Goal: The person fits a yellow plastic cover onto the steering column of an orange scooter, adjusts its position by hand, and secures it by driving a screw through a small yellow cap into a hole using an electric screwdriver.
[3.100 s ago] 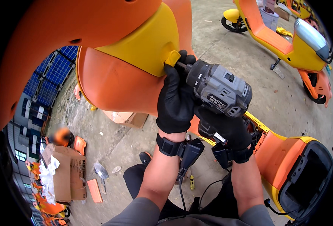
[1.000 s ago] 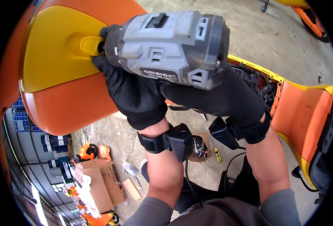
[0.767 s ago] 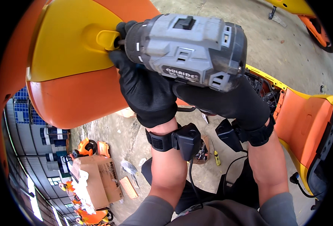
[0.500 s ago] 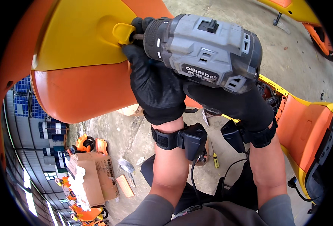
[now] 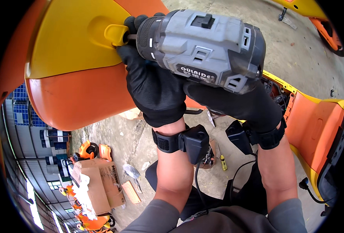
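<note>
A grey and black power drill (image 5: 207,46) lies across the upper middle, its nose pointing left. My right hand (image 5: 238,103), in a black glove, is wrapped round the drill's handle, which is mostly hidden under the body. My left hand (image 5: 154,83), also gloved, is closed round the drill's front end, fingertips showing behind the chuck. A thin bit reaches into the hollow of a small yellow hook-shaped piece (image 5: 115,35), set against a yellow panel (image 5: 69,42). Any screw inside is hidden. Below the panel curves an orange body part (image 5: 78,99).
On the right stands an orange and yellow vehicle body (image 5: 312,128) with exposed wiring. A yellow-handled screwdriver (image 5: 223,163) lies on the floor between my arms. Farther left are an open cardboard box (image 5: 102,186), orange vehicle parts and stacked blue drums (image 5: 55,138).
Both hands and the drill sit slightly farther left in view, and the yellow panel has shifted the same way. The bit stays at the hook-shaped piece and both grips look unchanged.
</note>
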`<state>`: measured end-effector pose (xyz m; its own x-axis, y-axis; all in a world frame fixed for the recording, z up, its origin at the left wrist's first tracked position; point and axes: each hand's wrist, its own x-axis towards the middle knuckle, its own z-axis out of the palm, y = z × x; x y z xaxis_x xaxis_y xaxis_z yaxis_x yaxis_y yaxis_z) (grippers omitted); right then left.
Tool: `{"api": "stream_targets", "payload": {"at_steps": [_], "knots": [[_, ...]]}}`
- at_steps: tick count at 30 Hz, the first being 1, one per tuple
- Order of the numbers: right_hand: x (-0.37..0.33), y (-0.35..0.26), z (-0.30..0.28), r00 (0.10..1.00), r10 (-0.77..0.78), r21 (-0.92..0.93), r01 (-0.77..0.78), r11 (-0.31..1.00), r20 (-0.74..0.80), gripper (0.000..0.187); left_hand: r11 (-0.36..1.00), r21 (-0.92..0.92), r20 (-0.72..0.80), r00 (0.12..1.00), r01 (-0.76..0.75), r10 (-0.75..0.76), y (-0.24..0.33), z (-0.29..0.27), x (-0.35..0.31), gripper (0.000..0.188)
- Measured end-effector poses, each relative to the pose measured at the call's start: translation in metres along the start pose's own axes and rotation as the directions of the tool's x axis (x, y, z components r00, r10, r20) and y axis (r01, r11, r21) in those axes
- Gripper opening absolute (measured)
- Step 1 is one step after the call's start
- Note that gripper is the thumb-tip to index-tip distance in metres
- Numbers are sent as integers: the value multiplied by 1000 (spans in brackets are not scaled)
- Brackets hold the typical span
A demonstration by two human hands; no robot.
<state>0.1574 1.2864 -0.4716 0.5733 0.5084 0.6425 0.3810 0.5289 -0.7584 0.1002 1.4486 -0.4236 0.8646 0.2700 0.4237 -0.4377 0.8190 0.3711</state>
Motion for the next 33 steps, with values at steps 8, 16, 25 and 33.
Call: {"api": "stream_targets", "payload": {"at_steps": [8, 16, 25, 33], "knots": [[-1, 5, 0, 1000, -8, 34, 8, 999, -16, 52, 992, -116, 1, 999, 47, -47, 0, 2, -2, 52], [-1, 2, 0, 1000, 19, 26, -19, 999, 15, 65, 1000, -27, -40, 999, 10, -11, 0, 1, -2, 51], [0, 4, -1, 999, 31, 23, -32, 999, 17, 67, 999, -18, -50, 998, -27, 27, -2, 1, -1, 52], [1, 0, -2, 998, 60, 34, -60, 998, 16, 64, 991, 96, -100, 990, -94, 103, -7, 3, -1, 52]]}}
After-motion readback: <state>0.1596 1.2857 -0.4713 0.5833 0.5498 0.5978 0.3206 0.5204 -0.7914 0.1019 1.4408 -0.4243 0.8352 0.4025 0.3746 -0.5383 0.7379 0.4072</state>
